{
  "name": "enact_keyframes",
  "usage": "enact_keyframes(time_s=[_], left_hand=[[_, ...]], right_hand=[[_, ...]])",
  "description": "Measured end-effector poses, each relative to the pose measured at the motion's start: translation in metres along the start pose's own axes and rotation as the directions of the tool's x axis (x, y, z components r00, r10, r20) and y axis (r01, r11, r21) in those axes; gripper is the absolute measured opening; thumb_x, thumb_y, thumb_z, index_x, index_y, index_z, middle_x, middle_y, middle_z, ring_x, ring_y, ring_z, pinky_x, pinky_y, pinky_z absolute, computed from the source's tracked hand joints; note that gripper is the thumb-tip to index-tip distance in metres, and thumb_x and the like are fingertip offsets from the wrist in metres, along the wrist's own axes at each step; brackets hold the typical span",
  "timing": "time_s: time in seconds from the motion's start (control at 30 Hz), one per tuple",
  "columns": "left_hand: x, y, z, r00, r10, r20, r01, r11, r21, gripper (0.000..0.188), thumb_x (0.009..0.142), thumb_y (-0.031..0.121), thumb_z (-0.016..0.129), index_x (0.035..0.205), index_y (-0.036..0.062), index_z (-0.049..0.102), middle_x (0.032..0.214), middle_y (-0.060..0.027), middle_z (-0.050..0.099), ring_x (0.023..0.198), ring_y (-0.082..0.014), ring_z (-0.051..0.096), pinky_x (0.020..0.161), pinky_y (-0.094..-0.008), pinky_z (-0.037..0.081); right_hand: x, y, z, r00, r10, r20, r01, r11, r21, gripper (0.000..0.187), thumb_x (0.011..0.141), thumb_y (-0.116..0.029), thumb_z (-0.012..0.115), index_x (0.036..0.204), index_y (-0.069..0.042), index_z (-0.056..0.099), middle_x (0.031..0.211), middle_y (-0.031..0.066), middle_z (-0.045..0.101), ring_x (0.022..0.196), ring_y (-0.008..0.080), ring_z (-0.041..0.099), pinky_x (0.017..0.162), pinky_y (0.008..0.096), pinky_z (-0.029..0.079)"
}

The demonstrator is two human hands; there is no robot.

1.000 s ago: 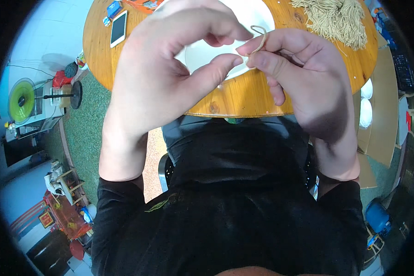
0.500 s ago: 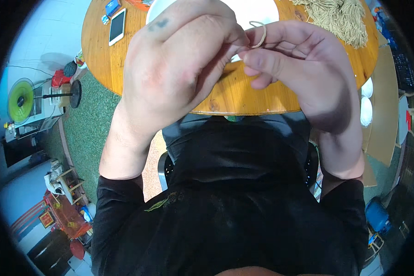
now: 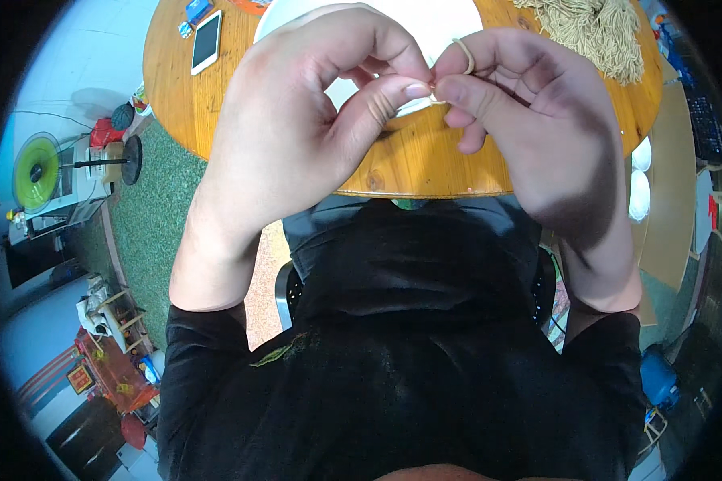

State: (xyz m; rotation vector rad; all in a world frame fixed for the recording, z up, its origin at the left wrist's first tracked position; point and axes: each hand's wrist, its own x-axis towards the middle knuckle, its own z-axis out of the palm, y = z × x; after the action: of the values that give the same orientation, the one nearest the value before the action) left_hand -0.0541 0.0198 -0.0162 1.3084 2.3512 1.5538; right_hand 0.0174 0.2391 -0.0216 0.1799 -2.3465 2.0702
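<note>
Above the near part of a round wooden table [image 3: 385, 174], my two hands meet fingertip to fingertip. A thin beige cord [image 3: 467, 56] loops up over the index finger of my right hand [image 3: 537, 120], and its lower part is pinched between thumb and finger. My left hand [image 3: 297, 120] pinches the cord's other part at the same spot, thumb against index finger. Something small and reddish shows between the fingertips, too small to name. Behind the hands lies a white plate or tray [image 3: 457, 18], largely covered by them.
A bundle of beige cords [image 3: 594, 40] lies at the table's far right. On the far left are a white phone [image 3: 207, 43] and a small blue packet [image 3: 198, 10]. A green-bladed fan [image 3: 38, 172] stands at left, cardboard [image 3: 667, 192] at right.
My left hand has turned and opened out, so its thumb and index finger now show at the pinch. The cord loop has shifted slightly right with my right hand.
</note>
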Motion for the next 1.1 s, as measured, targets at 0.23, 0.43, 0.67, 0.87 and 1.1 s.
enact_keyframes(time_s=[0.23, 0.43, 0.67, 0.87, 1.1], left_hand=[[0.009, 0.009, 0.0, 0.971, -0.239, 0.017, 0.236, 0.944, -0.231, 0.035, 0.091, -0.009, 0.08, 0.118, 0.0028, 0.062, 0.1, -0.0033, 0.073, 0.089, -0.0104, 0.069, 0.084, -0.0283, 0.057], [0.019, 0.029, 0.004, 0.919, -0.392, 0.039, 0.39, 0.894, -0.221, 0.037, 0.089, -0.01, 0.081, 0.116, 0.0038, 0.059, 0.097, -0.0011, 0.069, 0.09, -0.0075, 0.068, 0.084, -0.0235, 0.055], [0.025, 0.008, 0.011, 0.99, 0.142, -0.003, -0.135, 0.927, -0.35, 0.035, 0.091, -0.009, 0.078, 0.114, 0.0062, 0.057, 0.097, 0.0, 0.067, 0.087, -0.0065, 0.064, 0.08, -0.0237, 0.052], [0.017, 0.032, 0.004, 0.927, -0.373, 0.049, 0.376, 0.913, -0.161, 0.033, 0.092, -0.011, 0.076, 0.113, 0.0063, 0.057, 0.097, -0.0011, 0.068, 0.086, -0.0073, 0.064, 0.082, -0.0255, 0.052], [0.015, 0.03, 0.005, 0.928, -0.37, 0.042, 0.371, 0.911, -0.178, 0.032, 0.093, -0.011, 0.076, 0.112, 0.006, 0.056, 0.096, -0.0023, 0.069, 0.086, -0.008, 0.065, 0.082, -0.0254, 0.052]], right_hand=[[0.002, 0.009, -0.003, 1.0, -0.028, 0.002, 0.028, 1.0, 0.008, 0.015, 0.108, -0.004, 0.065, 0.12, 0.001, 0.072, 0.104, 0.0042, 0.073, 0.085, 0.0088, 0.065, 0.071, 0.0232, 0.052], [0.003, 0.016, -0.015, 0.996, -0.072, 0.055, 0.07, 0.997, 0.027, 0.015, 0.107, -0.004, 0.065, 0.119, 0.001, 0.072, 0.105, 0.0054, 0.074, 0.083, 0.0075, 0.065, 0.067, 0.0214, 0.052], [0.003, 0.013, -0.019, 0.992, -0.062, 0.106, 0.061, 0.998, 0.013, 0.014, 0.105, -0.002, 0.067, 0.117, 0.001, 0.073, 0.103, 0.006, 0.076, 0.079, 0.0078, 0.067, 0.066, 0.0209, 0.052], [0.002, 0.01, -0.011, 0.986, -0.162, 0.048, 0.169, 0.966, -0.197, 0.015, 0.098, 0.006, 0.072, 0.113, 0.003, 0.075, 0.098, 0.003, 0.075, 0.079, 0.0061, 0.066, 0.068, 0.0193, 0.049], [0.006, 0.002, -0.013, 0.798, -0.576, 0.177, 0.556, 0.59, -0.585, 0.02, 0.085, 0.012, 0.08, 0.102, 0.001, 0.076, 0.086, 0.0014, 0.069, 0.073, 0.0097, 0.062, 0.068, 0.024, 0.05]])
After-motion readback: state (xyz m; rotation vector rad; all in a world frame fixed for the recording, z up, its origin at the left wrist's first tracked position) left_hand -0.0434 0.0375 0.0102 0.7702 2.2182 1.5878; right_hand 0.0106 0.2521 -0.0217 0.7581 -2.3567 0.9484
